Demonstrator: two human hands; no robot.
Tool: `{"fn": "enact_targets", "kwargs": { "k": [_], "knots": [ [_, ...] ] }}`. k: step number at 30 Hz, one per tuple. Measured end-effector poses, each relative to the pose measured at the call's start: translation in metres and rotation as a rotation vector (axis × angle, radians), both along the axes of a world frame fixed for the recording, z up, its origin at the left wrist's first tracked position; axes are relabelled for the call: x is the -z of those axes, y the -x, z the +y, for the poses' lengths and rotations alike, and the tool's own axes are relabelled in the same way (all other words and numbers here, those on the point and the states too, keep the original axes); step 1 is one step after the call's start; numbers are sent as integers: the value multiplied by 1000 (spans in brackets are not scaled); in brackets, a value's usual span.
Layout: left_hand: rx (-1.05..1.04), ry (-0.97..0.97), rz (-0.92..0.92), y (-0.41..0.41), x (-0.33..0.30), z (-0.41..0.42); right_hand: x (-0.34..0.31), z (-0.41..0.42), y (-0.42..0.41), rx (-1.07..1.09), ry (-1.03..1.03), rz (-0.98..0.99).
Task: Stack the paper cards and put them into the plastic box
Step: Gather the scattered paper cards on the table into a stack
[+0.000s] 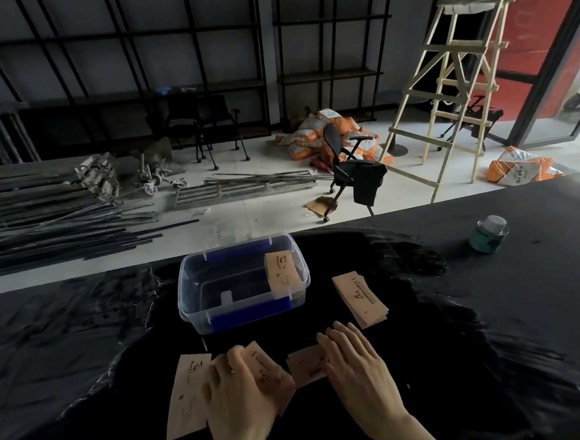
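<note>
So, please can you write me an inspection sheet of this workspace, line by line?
Surface: table under a dark, shiny, wrinkled sheet.
Job's things: clear box open, no lid seen; some cards lean inside at its right end. A card stack lies right of the box. Loose cards lie spread at the near edge.
Clutter: small green can with a pale cap, far right.
Hands: left hand flat on the spread cards; right hand flat on another card.
Cables: nothing seen.
Surroundings: wooden ladder, office chair, orange sacks, metal bars on the floor.
</note>
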State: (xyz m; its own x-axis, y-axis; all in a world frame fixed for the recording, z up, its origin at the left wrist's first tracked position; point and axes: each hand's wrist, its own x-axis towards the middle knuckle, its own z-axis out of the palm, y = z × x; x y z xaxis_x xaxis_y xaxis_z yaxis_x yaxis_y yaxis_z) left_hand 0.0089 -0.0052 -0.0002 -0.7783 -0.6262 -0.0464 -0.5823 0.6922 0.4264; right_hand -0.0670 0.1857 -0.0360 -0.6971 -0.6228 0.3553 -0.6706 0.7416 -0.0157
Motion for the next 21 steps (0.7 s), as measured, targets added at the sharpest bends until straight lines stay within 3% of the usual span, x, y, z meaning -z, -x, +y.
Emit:
{"fn": "enact_targets", "kwargs": {
  "k": [6,9,16,21],
  "knots": [
    [-56,83,-127,0,0,2,2,0,-1,-2,15,-18],
    [-12,36,-148,3,-3,4,5,1,-3,-5,27,-29],
    [220,-392,344,11,-3,-4,8,2,-5,-21,38,-39],
    [364,-464,346,18,-21,0,6,0,-11,47,93,-47]
  ]
}}
